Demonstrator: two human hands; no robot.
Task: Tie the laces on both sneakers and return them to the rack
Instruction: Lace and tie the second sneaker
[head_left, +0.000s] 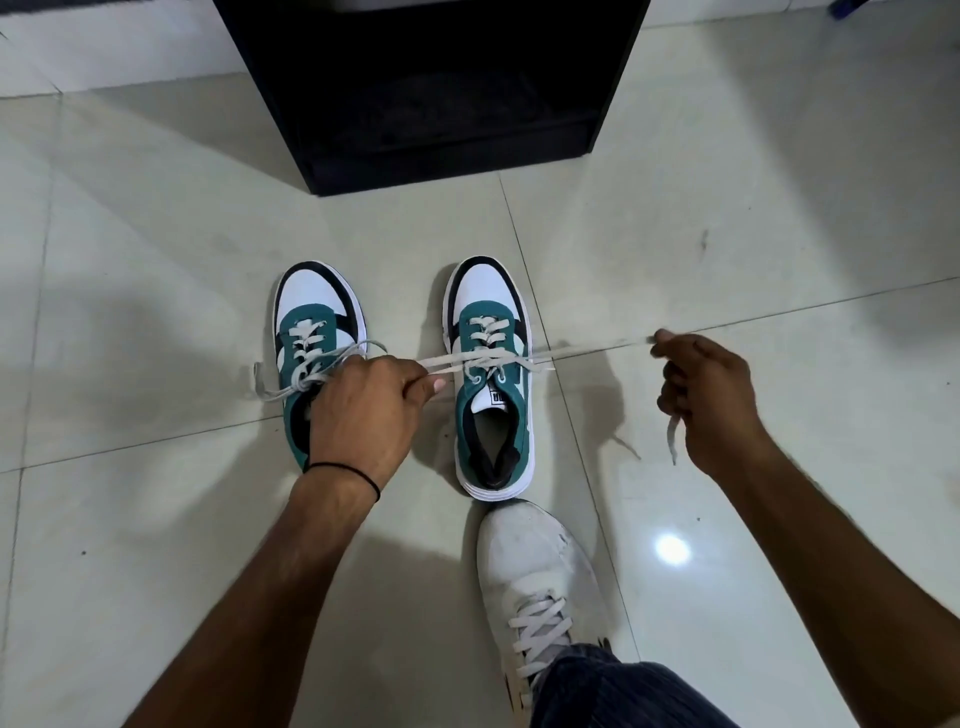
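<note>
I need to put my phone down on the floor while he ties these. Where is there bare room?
Bare tile lies left of the left sneaker and between the sneaker toes and the black rack. It is crowded around the right sneaker, where taut laces stretch between both hands.

Head-worn view, steeply down, close.

Both bare forearms reach forward and down from the lower edge of the view. The left hand (363, 410), back uppermost with a thin black band at the wrist, has its fingers (423, 387) curled closed in a pinch. The right hand (709, 400), well apart from the left, is likewise closed, knuckles toward the left.
</note>
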